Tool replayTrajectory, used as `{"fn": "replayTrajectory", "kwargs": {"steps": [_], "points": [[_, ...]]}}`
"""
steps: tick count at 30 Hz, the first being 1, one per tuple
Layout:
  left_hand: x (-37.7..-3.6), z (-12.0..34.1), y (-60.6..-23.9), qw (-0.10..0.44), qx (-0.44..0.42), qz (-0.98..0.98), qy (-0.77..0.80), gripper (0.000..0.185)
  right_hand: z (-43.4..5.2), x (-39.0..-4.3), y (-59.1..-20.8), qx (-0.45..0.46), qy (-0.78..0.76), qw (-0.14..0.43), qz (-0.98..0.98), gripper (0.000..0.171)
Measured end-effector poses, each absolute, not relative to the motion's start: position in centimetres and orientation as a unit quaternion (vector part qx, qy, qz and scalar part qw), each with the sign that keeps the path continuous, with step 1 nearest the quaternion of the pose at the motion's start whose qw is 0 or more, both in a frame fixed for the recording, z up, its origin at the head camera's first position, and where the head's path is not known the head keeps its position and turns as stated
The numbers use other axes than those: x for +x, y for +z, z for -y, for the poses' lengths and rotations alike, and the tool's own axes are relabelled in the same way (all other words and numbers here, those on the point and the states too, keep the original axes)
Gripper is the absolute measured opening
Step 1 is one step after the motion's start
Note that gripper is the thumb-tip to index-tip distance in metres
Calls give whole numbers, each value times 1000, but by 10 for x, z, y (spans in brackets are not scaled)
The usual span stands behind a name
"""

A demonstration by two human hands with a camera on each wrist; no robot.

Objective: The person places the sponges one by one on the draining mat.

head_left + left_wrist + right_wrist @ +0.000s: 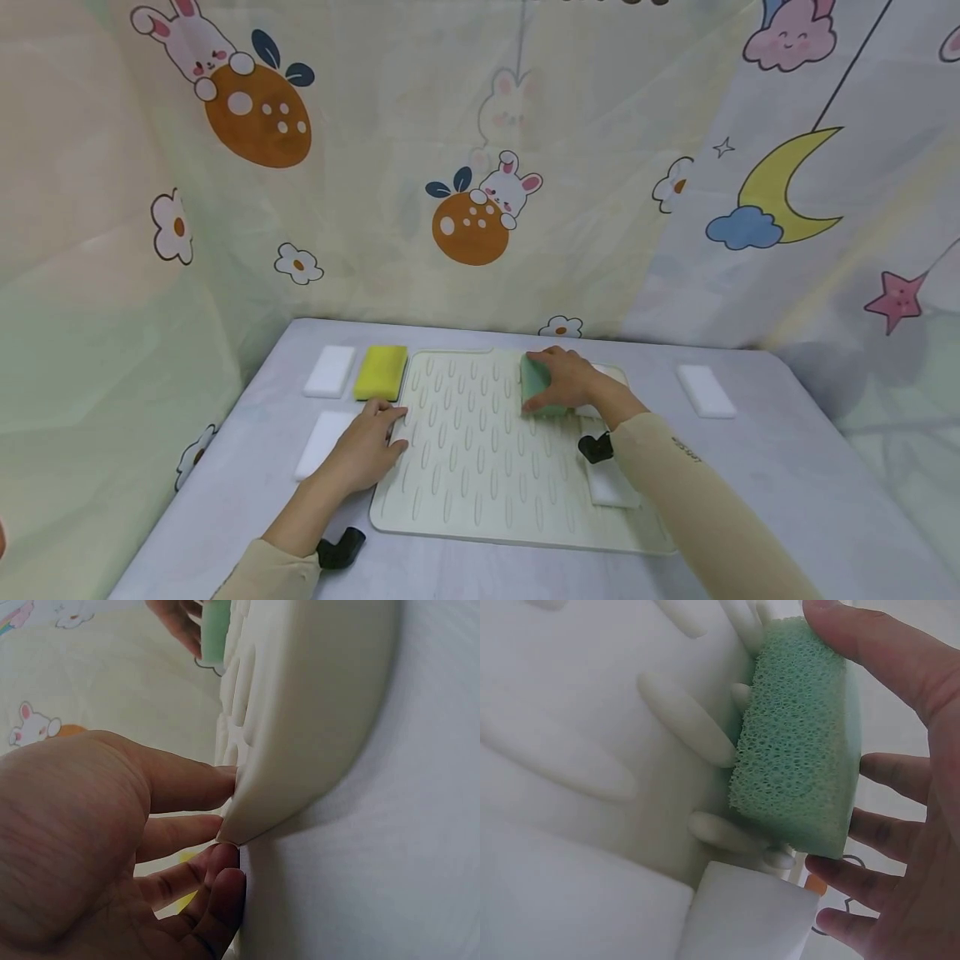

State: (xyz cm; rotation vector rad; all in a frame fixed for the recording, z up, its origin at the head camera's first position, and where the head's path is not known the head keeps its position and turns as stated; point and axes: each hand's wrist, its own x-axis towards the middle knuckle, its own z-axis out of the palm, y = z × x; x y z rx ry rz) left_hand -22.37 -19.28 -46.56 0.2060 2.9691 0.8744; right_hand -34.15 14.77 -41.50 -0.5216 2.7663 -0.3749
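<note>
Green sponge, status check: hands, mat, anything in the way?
Right hand grips green sponge on ribbed mat. Left hand presses mat's left edge. White block beside sponge.

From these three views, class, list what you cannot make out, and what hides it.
- White sponge: head view, right forearm covers part.
- Green sponge: head view, right hand covers most.
- Left hand: left wrist view, fingertips hidden behind the mat edge.

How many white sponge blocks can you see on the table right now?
5. One far left beside the yellow sponge; one under the left hand; one far right; one under the right forearm; one mostly hidden behind the right hand. Others may be hidden.
</note>
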Motion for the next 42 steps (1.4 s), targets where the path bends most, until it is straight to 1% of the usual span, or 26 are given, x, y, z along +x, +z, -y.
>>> {"fn": "replayTrajectory", "kwargs": {"steps": [19, 24, 30, 42], "points": [[-223, 194, -468, 21, 67, -957, 281, 54, -156, -336, -410, -198, -119, 147, -962, 107], [-223, 194, -468, 21, 65, -957, 282, 55, -165, -334, -405, -189, -139, 145, -961, 105], [-224, 194, -468, 20, 64, -957, 282, 55, -180, -330, -399, -203, -163, 134, -956, 99], [-223, 194, -466, 19, 70, -956, 284, 54, -212, -326, -390, -210, -188, 112, -953, 95]]}}
